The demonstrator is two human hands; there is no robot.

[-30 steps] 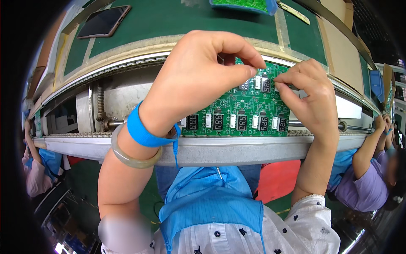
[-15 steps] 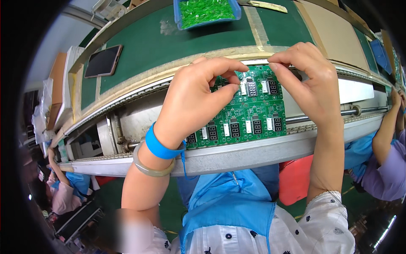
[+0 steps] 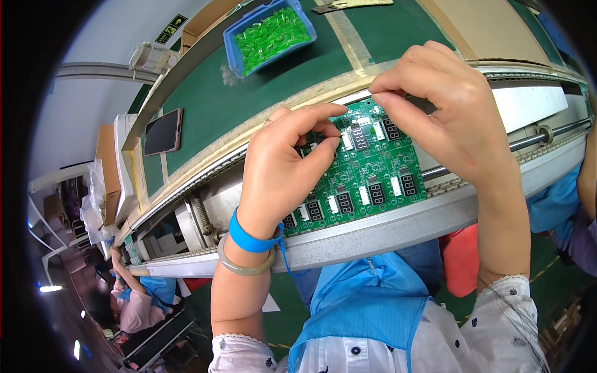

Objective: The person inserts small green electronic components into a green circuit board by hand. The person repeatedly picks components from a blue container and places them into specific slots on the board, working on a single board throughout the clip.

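A green circuit board panel (image 3: 377, 164) with rows of black digit displays (image 3: 375, 193) and white connectors (image 3: 364, 195) rests across the metal rails. Over its left part curves my left hand (image 3: 277, 171); the index finger reaches out, while thumb and other fingers curl close together. Whatever these fingers hold is hidden. A blue wrist strap (image 3: 252, 235) and a pale bangle circle that wrist. At the panel's far edge, my right hand (image 3: 444, 112) pinches with thumb and index finger; anything between the tips is too small to make out.
Beyond the rails, a blue bin (image 3: 231, 38) of small green parts stands on the green bench. A phone (image 3: 163, 132) lies at the left. A chain rail and metal shaft (image 3: 567, 128) run rightward. A co-worker (image 3: 140, 304) sits at lower left; another person's arm shows far right.
The view has turned, bringing more of the bin into sight. My right hand's fingertips have moved leftward along the panel's far edge. My left hand stays over the panel's left part.
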